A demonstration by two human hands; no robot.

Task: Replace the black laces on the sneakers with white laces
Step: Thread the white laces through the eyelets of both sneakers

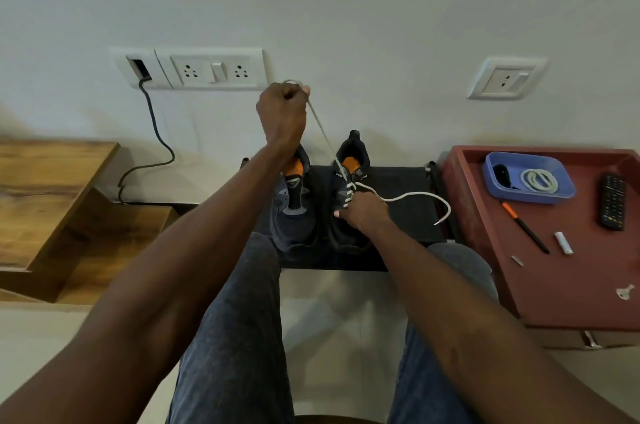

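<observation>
Two dark sneakers with orange linings stand side by side on a black stool point(398, 181). The left sneaker point(294, 205) has no lace in its eyelets. The right sneaker point(349, 188) carries a white lace point(408, 196) through its lower eyelets. My left hand point(282, 112) is raised in a fist and grips one end of that lace, pulled taut above the shoe. My right hand point(363, 212) rests on the right sneaker and holds it down. The lace's other end trails loose to the right across the stool.
A red tray table point(554, 278) at the right holds a blue tub point(528, 177) with a coiled white lace and a black lace, a remote point(613, 202), a pen point(526, 228) and small bits. Wooden steps point(52, 198) lie left. Wall sockets and a cable point(156, 146) are behind.
</observation>
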